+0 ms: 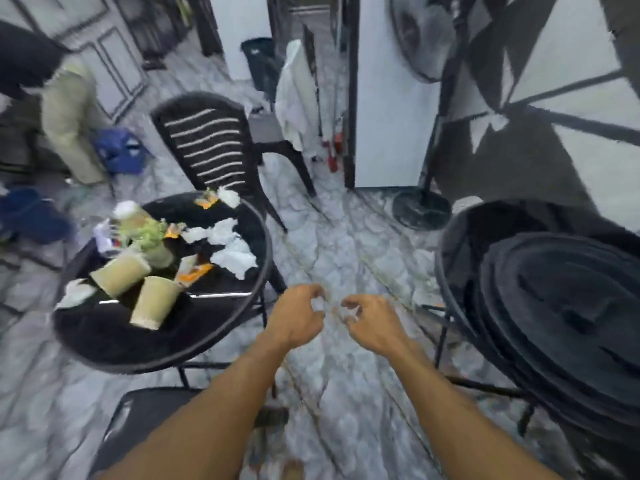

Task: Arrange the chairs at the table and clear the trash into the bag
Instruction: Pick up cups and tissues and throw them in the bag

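Note:
A round black table (pixel 104 337) stands at the left, littered with trash: two tipped paper cups (pixel 152 301), a plastic bottle (pixel 138 223), crumpled white napkins (pixel 232 251) and orange wrappers (pixel 194 273). A black slatted chair (pixel 207 143) stands behind the table, angled away from it. Another dark chair seat (pixel 145 414) shows at the bottom left. My left hand (pixel 298 317) and my right hand (pixel 370 323) hover over the floor to the right of the table, fingers curled and apart, holding nothing. No bag is in sight.
A stack of black round tabletops or lids (pixel 561 317) fills the right side. A standing fan base (pixel 420 209) and a white wall panel (pixel 391 98) are behind. A person in khaki trousers (pixel 69 123) stands at the far left beside a blue stool (pixel 121 150). The floor is marble-patterned.

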